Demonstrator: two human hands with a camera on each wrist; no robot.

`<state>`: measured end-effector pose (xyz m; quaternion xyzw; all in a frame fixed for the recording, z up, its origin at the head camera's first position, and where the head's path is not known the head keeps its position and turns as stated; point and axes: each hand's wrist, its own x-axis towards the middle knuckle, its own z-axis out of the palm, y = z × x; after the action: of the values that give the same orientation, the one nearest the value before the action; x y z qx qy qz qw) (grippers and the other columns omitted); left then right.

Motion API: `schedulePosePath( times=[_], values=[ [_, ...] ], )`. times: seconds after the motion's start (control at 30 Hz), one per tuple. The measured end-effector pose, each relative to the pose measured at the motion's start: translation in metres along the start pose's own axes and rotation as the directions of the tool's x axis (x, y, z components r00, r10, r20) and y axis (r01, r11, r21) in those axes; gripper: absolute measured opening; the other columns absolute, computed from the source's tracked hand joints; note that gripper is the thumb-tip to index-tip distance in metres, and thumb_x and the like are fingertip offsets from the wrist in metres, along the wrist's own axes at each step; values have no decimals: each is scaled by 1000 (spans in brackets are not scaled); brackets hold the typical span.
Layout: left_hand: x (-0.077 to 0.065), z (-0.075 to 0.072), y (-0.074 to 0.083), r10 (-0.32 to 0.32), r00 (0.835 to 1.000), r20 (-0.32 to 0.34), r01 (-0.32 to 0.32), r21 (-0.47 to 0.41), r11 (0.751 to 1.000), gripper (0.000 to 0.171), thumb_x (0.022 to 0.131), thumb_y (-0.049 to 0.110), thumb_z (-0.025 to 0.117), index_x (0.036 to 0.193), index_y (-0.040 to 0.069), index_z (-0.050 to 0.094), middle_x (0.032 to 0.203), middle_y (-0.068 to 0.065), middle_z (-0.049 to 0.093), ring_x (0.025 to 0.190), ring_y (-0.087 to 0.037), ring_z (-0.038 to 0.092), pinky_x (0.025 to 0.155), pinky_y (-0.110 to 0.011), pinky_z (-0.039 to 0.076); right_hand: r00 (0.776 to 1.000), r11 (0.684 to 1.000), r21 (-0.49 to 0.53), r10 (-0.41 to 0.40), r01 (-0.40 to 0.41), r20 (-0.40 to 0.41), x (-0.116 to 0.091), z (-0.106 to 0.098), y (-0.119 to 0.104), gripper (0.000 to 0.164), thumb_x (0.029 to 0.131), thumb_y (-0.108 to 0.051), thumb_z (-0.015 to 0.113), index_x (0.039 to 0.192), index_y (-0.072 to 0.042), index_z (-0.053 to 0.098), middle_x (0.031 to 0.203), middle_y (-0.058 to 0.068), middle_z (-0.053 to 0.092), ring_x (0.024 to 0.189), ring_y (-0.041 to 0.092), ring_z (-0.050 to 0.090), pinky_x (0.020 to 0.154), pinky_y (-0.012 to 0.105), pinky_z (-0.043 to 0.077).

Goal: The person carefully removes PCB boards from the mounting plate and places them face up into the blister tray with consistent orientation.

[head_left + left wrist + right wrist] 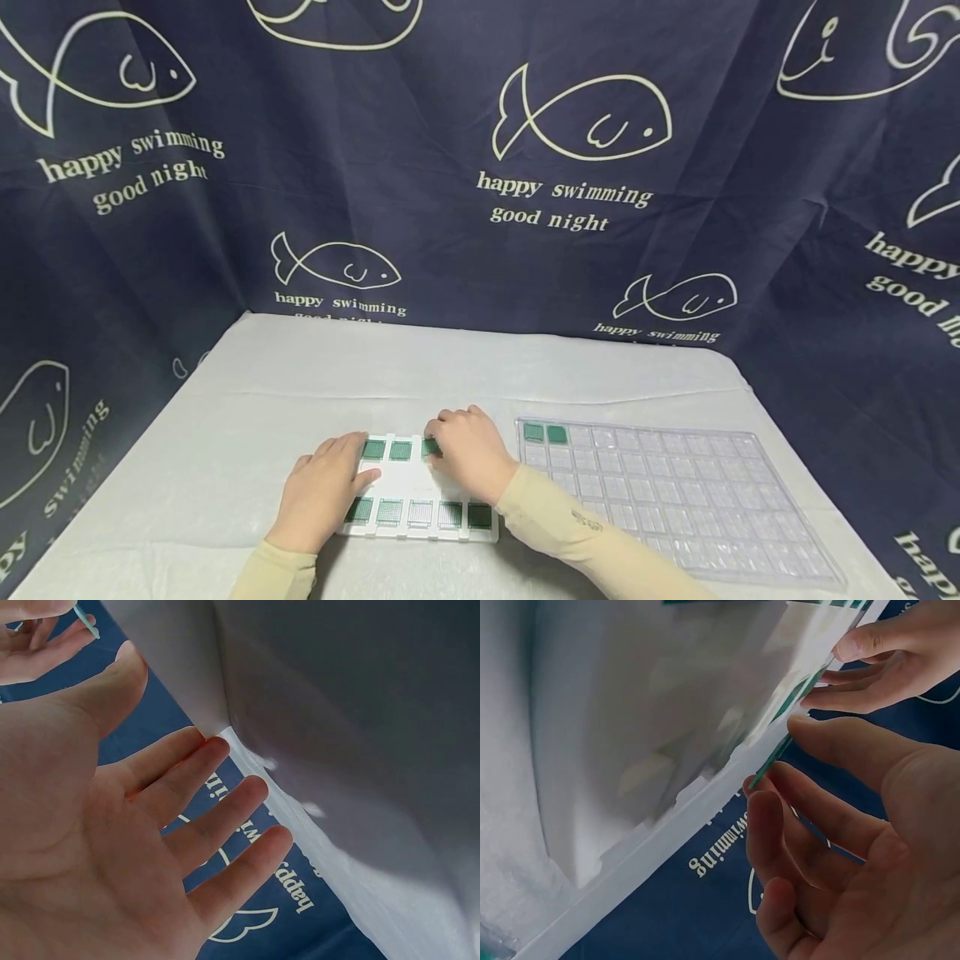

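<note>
A white holder [401,481] lies on the table with green circuit boards in two rows, such as one board [389,512] in the near row. My left hand [318,492] rests at the holder's left edge, its fingers nearly straight in the left wrist view. Over the holder's far right part, my right hand [474,454] pinches a thin green circuit board [769,762] between thumb and fingertips. The right wrist view shows that board edge-on and tilted. My right hand covers the far right part of the holder.
To the right lies a clear plastic tray [759,435] with many small compartments. Two green boards [557,434] sit in its far left corner compartments. A white cloth [420,367] covers the table, and a dark blue printed curtain [450,150] hangs behind and at the sides.
</note>
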<state>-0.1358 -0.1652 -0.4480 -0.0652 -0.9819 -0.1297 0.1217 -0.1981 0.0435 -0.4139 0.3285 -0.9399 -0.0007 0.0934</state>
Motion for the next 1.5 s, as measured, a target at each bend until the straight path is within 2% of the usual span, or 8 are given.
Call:
schedulePosePath(
  times=[0.23,0.5,0.8,1.13,1.37,1.5],
  values=[
    [0,1,0,-2,1000,-4,2,-9,1000,57,85,34,80,131,4,62,126,-12,71,115,-32,68,84,-53,56,1000,1000,14,7,-7,-16,-6,-4,4,27,83,-34,85,105,-19,78,98,-6,76,83,12,73,67,21,46],
    [0,2,0,3,999,-37,-3,-17,1000,57,85,33,81,129,3,62,123,-13,72,115,-32,68,84,-53,56,998,999,18,37,-36,-51,-14,-5,15,27,83,-35,85,104,-20,77,96,-5,75,81,12,71,68,22,50],
    [-1,1,0,-11,1000,-16,11,-12,1000,57,85,34,80,130,3,62,125,-14,72,116,-33,67,85,-54,56,996,997,59,46,-42,-77,-32,-10,24,29,80,-31,87,104,-18,77,95,-3,75,74,15,70,63,26,53],
    [-1,1,1,-23,1000,-3,23,-28,999,57,85,33,80,131,3,62,126,-14,71,117,-33,66,86,-54,55,980,989,99,127,-113,-152,-50,-16,44,28,76,-25,90,100,-19,77,90,-4,73,69,17,67,63,30,56],
    [-1,1,1,-15,1000,-14,14,-27,1000,58,85,33,81,131,3,62,126,-13,71,117,-33,67,85,-54,56,971,973,151,194,-172,-141,-62,-14,61,26,77,-22,89,99,-17,77,90,-3,72,73,19,70,68,35,59],
    [-1,0,1,-15,1000,-11,15,-28,1000,57,85,33,80,131,3,62,126,-13,71,117,-33,66,86,-54,56,966,971,149,212,-190,-150,-69,-11,69,26,75,-22,90,98,-16,77,88,-3,71,71,17,69,64,34,58]
  ],
)
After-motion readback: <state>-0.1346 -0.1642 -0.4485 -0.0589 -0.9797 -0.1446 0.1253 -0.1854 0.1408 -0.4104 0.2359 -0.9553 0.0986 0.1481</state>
